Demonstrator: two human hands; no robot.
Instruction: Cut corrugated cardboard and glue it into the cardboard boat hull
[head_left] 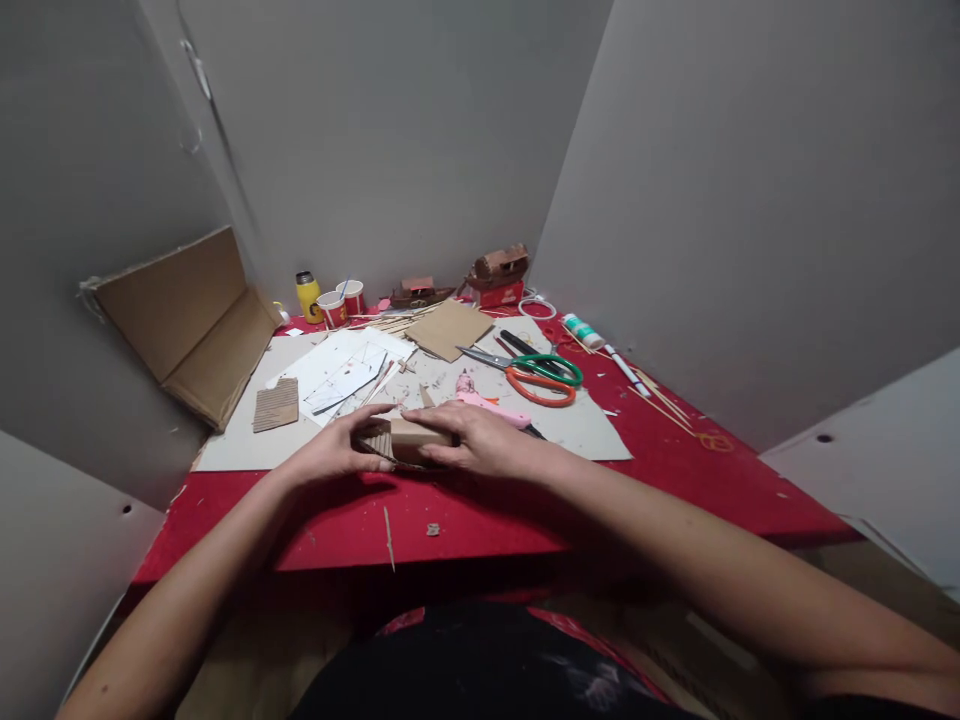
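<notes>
Head view: L hand (334,452) & R hand (484,442), fingers part-curled, grip opp. ends of cardboard pc. (409,438) nr front edge of red table (337,530). Looks partly shaped, IMO; can't tell what's left. Glue gun (499,408) unheld.

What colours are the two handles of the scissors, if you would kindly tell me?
The scissors have one green handle and one orange, clear in the head view.

Opens widest toward the desk's (720,490) front right corner, beyond the right forearm (645,500). Narrows at the front left corner, beside the left forearm (225,550). Runs into scissors (541,376) and a pink glue gun (495,408) mid-desk, folded cardboard (195,330) at the left edge, cups (332,310), a bottle (308,298) and model boats (501,268) along the back.
</notes>
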